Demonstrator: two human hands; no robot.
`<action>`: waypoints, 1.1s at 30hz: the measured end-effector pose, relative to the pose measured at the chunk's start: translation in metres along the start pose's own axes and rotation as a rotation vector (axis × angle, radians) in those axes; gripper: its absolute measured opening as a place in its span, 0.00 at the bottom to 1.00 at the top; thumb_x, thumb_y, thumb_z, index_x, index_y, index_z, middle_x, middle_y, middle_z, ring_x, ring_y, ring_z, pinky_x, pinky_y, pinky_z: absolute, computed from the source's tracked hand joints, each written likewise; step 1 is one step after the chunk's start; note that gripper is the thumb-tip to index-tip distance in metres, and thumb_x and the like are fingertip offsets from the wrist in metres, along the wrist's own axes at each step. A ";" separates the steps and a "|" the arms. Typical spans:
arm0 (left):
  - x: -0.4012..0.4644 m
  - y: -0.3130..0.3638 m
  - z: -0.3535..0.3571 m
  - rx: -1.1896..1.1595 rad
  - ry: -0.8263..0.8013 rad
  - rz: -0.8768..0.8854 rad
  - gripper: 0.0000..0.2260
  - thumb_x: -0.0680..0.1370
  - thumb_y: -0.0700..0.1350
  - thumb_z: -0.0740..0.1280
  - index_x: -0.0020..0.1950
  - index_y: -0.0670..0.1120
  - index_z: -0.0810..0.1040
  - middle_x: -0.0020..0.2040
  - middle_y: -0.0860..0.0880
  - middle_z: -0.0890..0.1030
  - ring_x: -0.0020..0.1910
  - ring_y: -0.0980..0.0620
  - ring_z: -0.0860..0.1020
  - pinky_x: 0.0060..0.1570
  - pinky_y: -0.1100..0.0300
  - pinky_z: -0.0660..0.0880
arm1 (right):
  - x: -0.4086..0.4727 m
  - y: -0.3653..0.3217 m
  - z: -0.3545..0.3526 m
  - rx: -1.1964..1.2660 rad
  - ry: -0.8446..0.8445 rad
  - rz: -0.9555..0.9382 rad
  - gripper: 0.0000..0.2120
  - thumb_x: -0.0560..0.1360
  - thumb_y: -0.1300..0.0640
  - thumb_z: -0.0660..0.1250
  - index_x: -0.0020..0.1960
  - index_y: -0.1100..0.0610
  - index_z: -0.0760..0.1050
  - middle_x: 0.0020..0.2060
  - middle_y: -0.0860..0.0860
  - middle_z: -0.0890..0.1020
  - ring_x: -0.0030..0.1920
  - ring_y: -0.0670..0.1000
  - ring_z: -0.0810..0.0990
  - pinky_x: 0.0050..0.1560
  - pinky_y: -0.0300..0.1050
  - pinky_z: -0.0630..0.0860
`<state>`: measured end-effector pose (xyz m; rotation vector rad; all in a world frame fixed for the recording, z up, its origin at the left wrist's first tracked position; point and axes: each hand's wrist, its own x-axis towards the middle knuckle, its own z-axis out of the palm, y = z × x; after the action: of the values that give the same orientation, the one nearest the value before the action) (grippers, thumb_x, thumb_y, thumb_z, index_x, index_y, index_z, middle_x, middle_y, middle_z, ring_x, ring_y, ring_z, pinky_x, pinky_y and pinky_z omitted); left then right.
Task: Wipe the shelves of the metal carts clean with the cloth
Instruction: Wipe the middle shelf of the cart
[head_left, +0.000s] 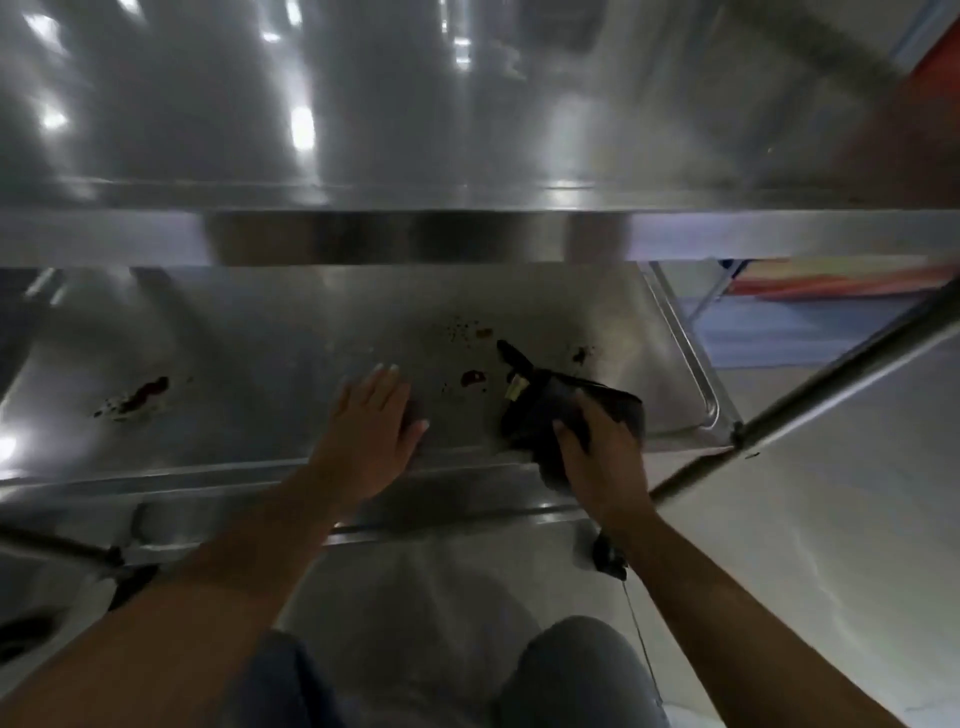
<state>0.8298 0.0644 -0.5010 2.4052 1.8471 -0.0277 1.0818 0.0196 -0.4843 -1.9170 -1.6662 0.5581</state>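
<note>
Clutching the dark cloth (566, 410) on the lower shelf (260, 332), the right hand (602, 457) sat just beside the red stains (471, 378), apparently leftward; the left hand (371, 415) pressed flat, fingers released.

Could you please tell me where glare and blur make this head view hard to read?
Head view: bright ceiling-light glare streaks the top shelf; motion blur softens its front edge and right corner. The lower shelf is dimmer, but its stains, the cloth and both hands stay legible.
</note>
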 end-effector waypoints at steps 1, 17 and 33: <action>0.006 -0.003 0.005 0.002 0.025 -0.002 0.28 0.82 0.58 0.50 0.77 0.44 0.56 0.79 0.46 0.51 0.78 0.49 0.47 0.75 0.49 0.43 | 0.003 0.000 0.013 -0.058 0.001 -0.050 0.17 0.79 0.55 0.61 0.67 0.55 0.71 0.61 0.55 0.78 0.62 0.57 0.75 0.63 0.53 0.68; 0.017 -0.017 0.038 -0.113 0.228 -0.162 0.31 0.80 0.61 0.47 0.78 0.44 0.54 0.79 0.45 0.54 0.78 0.48 0.49 0.74 0.45 0.43 | 0.093 -0.021 0.086 -0.489 -0.359 -0.356 0.29 0.71 0.25 0.41 0.71 0.27 0.40 0.77 0.42 0.39 0.76 0.57 0.37 0.67 0.71 0.33; 0.027 -0.024 0.044 -0.099 0.254 -0.121 0.33 0.78 0.64 0.45 0.76 0.44 0.57 0.78 0.45 0.56 0.77 0.48 0.51 0.75 0.46 0.45 | 0.116 0.076 -0.001 -0.529 -0.133 -0.081 0.31 0.77 0.33 0.50 0.76 0.38 0.46 0.78 0.48 0.47 0.77 0.55 0.45 0.71 0.70 0.41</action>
<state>0.8157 0.0925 -0.5489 2.3180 2.0425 0.3672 1.1582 0.1269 -0.5278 -2.1920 -2.1272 0.2268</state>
